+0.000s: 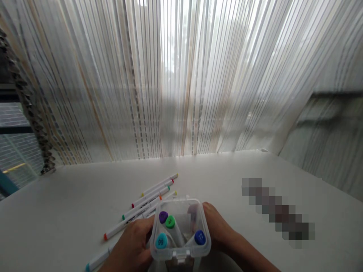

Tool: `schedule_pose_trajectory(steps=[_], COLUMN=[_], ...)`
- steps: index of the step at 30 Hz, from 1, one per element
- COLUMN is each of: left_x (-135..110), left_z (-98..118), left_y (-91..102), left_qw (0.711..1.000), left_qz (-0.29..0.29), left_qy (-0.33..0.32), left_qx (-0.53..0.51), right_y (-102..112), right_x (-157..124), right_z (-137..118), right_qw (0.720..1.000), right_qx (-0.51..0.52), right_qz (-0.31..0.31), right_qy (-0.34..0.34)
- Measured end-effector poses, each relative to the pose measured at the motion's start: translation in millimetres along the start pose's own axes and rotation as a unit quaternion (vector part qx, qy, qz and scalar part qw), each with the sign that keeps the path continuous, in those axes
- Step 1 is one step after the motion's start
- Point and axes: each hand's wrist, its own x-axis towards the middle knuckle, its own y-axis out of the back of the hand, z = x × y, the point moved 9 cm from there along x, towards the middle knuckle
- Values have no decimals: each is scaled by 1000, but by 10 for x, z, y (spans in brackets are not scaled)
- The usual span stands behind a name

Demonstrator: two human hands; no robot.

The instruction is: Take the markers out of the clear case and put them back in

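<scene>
A clear plastic marker box (181, 206) stands upright at the bottom centre of the head view. My left hand (130, 247) wraps its left side and my right hand (219, 228) wraps its right side, so both are closed on it. Inside stand several markers: caps in purple (163, 217), green (170, 221), teal (161, 241) and blue (200, 237) point up. Loose white markers (147, 200) lie in a fan on the table, just left of and behind the box.
The white table (70, 211) ends at sheer striped curtains (181, 75) over a bright window. A blurred dark strip (278, 213) lies on the table to the right. One more loose marker with a teal end (95, 262) lies near my left wrist.
</scene>
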Motion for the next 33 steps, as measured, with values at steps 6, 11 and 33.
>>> schedule_pose_trajectory(steps=[6,11,33], left_x=[-5,-11,-12], left_z=[30,22,7], left_y=[14,31,33], left_qw=[1000,1000,1000], left_qz=[5,13,20], left_qy=[-5,4,12], left_qx=[7,-5,5], right_y=[-2,-15,2], right_x=[-4,7,0], right_z=[-5,8,-12], right_qw=[1000,1000,1000], right_qx=[-6,-9,-3], right_qz=[1,-5,5], right_qy=[5,-1,5])
